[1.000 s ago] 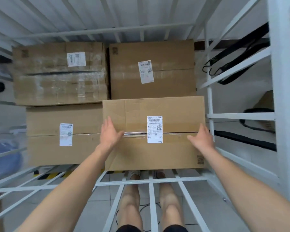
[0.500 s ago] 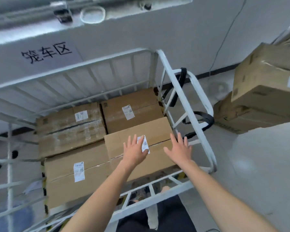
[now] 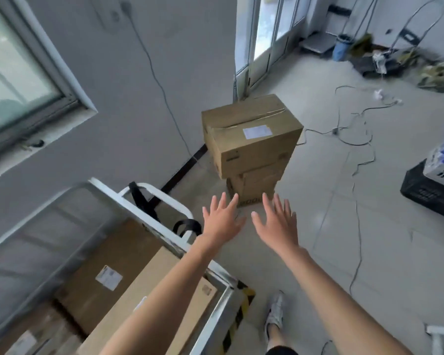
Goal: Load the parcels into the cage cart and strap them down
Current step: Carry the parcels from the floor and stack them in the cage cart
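Cables (image 3: 354, 139) cross the floor (image 3: 369, 226) beside stacked parcels (image 3: 251, 139).

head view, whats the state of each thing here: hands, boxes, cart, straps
left hand: open, fingers spread, holding nothing
right hand: open, fingers spread, holding nothing
top parcel: taped shut, stacked on another box, on the floor outside the cart
lower box: on the floor, under the top parcel
cage cart: partly loaded with boxes
black straps: draped on the cart rail, not across the load
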Tool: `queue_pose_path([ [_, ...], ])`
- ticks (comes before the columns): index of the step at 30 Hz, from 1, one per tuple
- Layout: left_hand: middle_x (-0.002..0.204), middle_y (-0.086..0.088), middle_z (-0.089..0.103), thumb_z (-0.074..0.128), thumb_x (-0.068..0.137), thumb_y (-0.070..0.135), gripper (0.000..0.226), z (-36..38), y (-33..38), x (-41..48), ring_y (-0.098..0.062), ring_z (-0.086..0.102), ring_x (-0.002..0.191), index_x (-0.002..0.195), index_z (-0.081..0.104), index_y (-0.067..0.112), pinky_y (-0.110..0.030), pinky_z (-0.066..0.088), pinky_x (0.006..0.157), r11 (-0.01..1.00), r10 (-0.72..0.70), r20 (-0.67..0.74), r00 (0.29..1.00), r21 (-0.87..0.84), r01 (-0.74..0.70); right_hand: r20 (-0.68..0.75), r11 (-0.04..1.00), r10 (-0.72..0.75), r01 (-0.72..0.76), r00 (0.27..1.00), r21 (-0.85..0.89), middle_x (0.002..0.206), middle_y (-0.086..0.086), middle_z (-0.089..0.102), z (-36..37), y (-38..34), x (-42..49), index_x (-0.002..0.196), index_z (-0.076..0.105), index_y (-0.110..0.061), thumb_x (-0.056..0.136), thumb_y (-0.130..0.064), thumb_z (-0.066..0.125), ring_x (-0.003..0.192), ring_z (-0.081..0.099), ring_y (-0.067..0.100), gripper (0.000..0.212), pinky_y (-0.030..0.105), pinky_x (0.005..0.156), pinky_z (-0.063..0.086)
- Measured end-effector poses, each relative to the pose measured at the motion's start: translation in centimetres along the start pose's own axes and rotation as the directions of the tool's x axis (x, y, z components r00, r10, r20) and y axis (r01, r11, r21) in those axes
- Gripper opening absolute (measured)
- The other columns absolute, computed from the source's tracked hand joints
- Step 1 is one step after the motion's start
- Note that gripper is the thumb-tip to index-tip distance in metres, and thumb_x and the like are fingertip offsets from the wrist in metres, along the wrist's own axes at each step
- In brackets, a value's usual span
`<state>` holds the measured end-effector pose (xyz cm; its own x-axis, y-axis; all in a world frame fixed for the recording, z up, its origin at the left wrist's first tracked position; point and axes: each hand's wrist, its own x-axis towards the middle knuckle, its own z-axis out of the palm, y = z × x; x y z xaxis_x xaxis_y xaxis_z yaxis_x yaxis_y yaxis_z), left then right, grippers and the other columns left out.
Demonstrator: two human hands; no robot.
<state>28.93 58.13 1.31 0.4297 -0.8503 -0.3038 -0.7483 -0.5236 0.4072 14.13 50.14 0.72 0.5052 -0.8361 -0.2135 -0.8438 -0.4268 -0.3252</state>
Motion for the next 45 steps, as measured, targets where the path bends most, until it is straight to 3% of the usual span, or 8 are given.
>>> queue_pose_path([
  [6,0.167,-0.004,0.011,0.045,0.099,0.049,0.070,0.1,12.7,8.7,-0.026,0.003,0.154,0.159,0.016,0.030,-0.055,0.009,0.120,0.988,0.056,-0.088,0.995,-0.138,-0.068,-0.088,0.995,0.023,-0.015,0.996,0.098,0.169,0.008,0.010,-7.6,8.4,8.3,0.160,0.015,-0.027,0.099,-0.052,0.045,0.154,0.010,0.036,0.073,0.057,0.120,0.020],
  [14,0.168,-0.001,0.011,0.047,0.098,0.049,0.071,0.2,18.2,16.1,-0.024,0.002,0.154,0.159,0.015,0.032,-0.052,0.011,0.123,0.973,-0.046,-0.106,0.993,-0.231,0.021,-0.056,0.988,-0.053,0.061,0.997,0.139,0.169,0.008,0.011,-11.6,12.9,17.5,0.160,0.014,-0.025,0.097,-0.052,0.046,0.154,0.009,0.034,0.076,0.055,0.122,0.018],
  [27,0.168,0.001,0.011,0.047,0.098,0.056,0.068,-1.7,8.2,35.9,-0.024,0.002,0.154,0.157,0.023,0.033,-0.056,0.008,0.122,0.885,-0.373,-0.113,0.921,-0.342,0.316,0.161,0.990,-0.137,0.128,0.977,0.065,0.170,0.006,0.002,-9.5,12.2,39.5,0.161,0.006,-0.028,0.096,-0.053,0.046,0.155,0.006,0.031,0.080,0.050,0.123,0.017],
  [31,0.168,-0.002,0.001,0.048,0.096,0.058,0.068,-2.5,3.9,42.7,-0.030,-0.006,0.154,0.156,0.024,0.038,-0.068,0.007,0.116,0.792,-0.546,-0.021,0.837,-0.337,0.508,0.250,0.995,-0.091,0.095,0.964,-0.007,0.169,0.010,0.002,-9.1,11.8,47.0,0.161,0.003,-0.026,0.096,-0.049,0.048,0.155,0.007,0.032,0.083,0.049,0.122,0.020],
  [35,0.167,-0.009,-0.009,0.047,0.092,0.066,0.082,-3.1,0.0,47.8,-0.035,-0.009,0.153,0.158,0.009,0.034,-0.073,0.004,0.114,0.708,-0.656,0.024,0.754,-0.327,0.626,0.298,0.999,-0.018,0.029,0.954,-0.033,0.169,0.009,0.000,-8.7,11.8,53.2,0.161,-0.001,-0.027,0.095,-0.051,0.049,0.155,0.005,0.034,0.086,0.050,0.122,0.017],
  [39,0.166,-0.011,0.004,0.068,0.078,0.068,0.118,-3.4,-2.5,49.9,-0.039,0.023,0.147,0.158,-0.008,0.025,-0.062,0.035,0.110,0.577,-0.714,0.068,0.696,-0.505,0.641,0.306,0.997,0.069,-0.051,0.950,-0.065,0.169,0.012,-0.003,-8.2,12.0,58.1,0.160,-0.006,-0.023,0.093,-0.051,0.053,0.155,0.001,0.036,0.094,0.053,0.122,0.016],
  [42,0.161,-0.011,0.025,0.084,0.063,0.062,0.137,-3.9,-4.1,50.4,-0.036,0.040,0.140,0.158,-0.007,0.024,-0.054,0.041,0.107,0.447,-0.749,0.144,0.647,-0.612,0.653,0.294,0.983,0.163,-0.179,0.942,0.028,0.168,0.015,-0.005,-7.5,12.9,61.3,0.158,-0.014,-0.022,0.087,-0.054,0.063,0.153,0.010,0.039,0.109,0.058,0.118,0.026],
  [45,0.155,-0.013,0.039,0.091,0.058,0.055,0.135,-3.9,-4.6,50.1,-0.035,0.048,0.133,0.158,0.006,0.022,-0.050,0.042,0.107,0.356,-0.766,0.201,0.610,-0.658,0.664,0.400,0.895,0.246,-0.365,0.883,0.256,0.165,0.013,0.022,-7.2,14.2,64.4,0.160,-0.007,-0.021,0.077,-0.051,0.080,0.144,0.036,0.035,0.124,0.049,0.110,0.038],
])
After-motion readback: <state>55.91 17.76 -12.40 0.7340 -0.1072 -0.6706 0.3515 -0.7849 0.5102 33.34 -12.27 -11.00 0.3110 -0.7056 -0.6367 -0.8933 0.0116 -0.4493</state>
